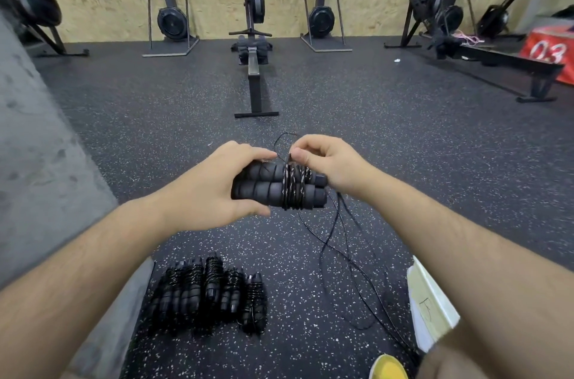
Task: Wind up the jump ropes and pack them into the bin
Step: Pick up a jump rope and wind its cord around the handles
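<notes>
While a row of wound ropes (211, 294) waits on the floor below and left of the foam handles (264, 189), the left hand (214, 189) clenches both handles side by side, making a firm core to wind on. Just right of the handles, the right hand (326, 161) pinches the cord (293, 192), feeding a turn over them. Slack trails to the floor below the handles. Lower right of them sits a pale box (431, 301), perhaps the bin.

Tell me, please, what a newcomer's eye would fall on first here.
At centre, the left hand grips two foam handles while the right hand pinches the cord wound round them. Several wound jump ropes lie in a row on the floor below; a rowing machine stands straight ahead.
</notes>
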`<state>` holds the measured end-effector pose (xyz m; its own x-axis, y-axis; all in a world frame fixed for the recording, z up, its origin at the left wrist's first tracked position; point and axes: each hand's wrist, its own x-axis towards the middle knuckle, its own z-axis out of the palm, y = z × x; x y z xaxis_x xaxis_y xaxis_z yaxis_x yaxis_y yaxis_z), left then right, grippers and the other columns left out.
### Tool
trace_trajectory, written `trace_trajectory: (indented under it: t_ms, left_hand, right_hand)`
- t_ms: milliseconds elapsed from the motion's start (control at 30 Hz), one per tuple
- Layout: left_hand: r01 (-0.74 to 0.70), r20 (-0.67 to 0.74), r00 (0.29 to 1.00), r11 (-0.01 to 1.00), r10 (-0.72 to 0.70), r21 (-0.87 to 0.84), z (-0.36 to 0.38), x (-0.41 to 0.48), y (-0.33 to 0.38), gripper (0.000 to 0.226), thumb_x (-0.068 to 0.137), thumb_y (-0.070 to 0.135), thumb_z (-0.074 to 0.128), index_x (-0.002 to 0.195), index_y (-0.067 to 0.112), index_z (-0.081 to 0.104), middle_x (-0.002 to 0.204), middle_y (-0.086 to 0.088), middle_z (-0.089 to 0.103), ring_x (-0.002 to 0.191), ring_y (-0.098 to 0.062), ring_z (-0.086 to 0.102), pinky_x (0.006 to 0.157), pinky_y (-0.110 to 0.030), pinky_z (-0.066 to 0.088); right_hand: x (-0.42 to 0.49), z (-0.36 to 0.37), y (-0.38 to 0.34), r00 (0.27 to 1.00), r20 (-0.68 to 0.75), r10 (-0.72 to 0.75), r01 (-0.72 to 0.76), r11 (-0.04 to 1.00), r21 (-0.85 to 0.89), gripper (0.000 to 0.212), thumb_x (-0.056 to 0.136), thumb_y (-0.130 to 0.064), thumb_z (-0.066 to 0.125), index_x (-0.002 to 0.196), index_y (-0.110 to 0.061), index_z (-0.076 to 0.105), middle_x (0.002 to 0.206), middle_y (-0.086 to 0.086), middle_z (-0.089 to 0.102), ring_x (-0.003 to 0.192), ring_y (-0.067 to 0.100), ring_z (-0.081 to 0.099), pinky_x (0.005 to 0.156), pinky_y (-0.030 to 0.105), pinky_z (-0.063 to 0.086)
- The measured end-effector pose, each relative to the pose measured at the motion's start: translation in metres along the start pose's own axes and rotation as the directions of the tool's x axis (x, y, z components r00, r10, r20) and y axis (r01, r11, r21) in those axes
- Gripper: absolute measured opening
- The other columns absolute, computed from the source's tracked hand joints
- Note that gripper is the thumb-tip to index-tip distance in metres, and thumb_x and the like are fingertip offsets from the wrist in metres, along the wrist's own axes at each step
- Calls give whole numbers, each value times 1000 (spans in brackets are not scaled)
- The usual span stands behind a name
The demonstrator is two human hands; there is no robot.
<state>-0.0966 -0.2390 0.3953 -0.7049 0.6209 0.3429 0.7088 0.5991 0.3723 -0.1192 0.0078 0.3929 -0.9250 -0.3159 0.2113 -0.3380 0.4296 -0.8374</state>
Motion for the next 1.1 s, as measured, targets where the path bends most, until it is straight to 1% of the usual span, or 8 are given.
trace_trajectory:
  t_ms: [67,133,300,567,733,833,967,1100]
  left_hand:
    - [39,-49,998,994,-44,-98,-1,-1,3,74,72,37,90,136,29,54,117,17,55,116,-6,51,102,-24,40]
    - [36,-112,992,990,-51,-133,-2,-1,7,71,73,41,89,135,30,55,118,18,57,116,-3,52,100,-19,39]
    - [56,-280,959,998,-42,42,-4,8,-7,72,73,40,88,134,18,57,116,12,59,107,-8,49,97,-22,36]
    - [207,-321,937,957,-135,202,-5,16,-43,79,71,49,85,138,17,57,119,-1,63,108,-28,51,100,-49,42]
    - [252,-292,943,918,-161,307,-4,16,-43,78,71,38,89,139,18,57,121,-2,62,111,-29,50,97,-53,44]
    - [245,-250,955,895,-158,372,-5,15,-45,77,70,38,89,138,20,59,120,-2,62,110,-29,50,95,-51,44]
    - [234,-186,967,902,-176,362,-3,12,-45,77,70,41,89,138,23,58,120,3,62,111,-25,49,94,-42,40]
    - [171,-120,983,922,-137,348,1,12,-39,78,65,40,91,135,25,61,116,7,63,108,-24,50,92,-44,43]
  right_hand:
    - [-6,7,-1,991,84,105,-116,983,143,13,99,-1,52,94,-10,62,78,0,61,62,4,57,60,18,50]
    - [-9,18,-1,973,152,172,-190,975,112,23,99,2,43,89,-12,58,73,1,57,59,8,51,57,22,47]
    - [-5,55,-10,954,171,245,-283,926,251,31,107,-23,37,81,-15,52,64,-3,49,51,10,38,48,22,35]
    - [-13,60,-38,978,89,187,-163,961,-223,34,107,-34,35,97,-25,66,72,-5,60,63,13,55,62,29,44]
    - [-23,48,-53,970,178,168,-113,952,-284,32,103,-30,45,102,-9,69,62,-6,52,50,8,45,50,25,38]
    - [-26,34,-61,977,165,135,-76,944,-321,26,99,-31,54,94,-12,71,59,-8,50,48,7,44,51,25,38]
    - [-28,18,-63,995,103,-12,72,801,-594,24,101,-34,49,87,-19,63,70,-7,57,68,17,53,59,30,39]
    - [-25,13,-58,988,32,-153,126,659,-742,25,102,-38,43,98,-24,63,83,-5,62,82,25,56,67,34,43]
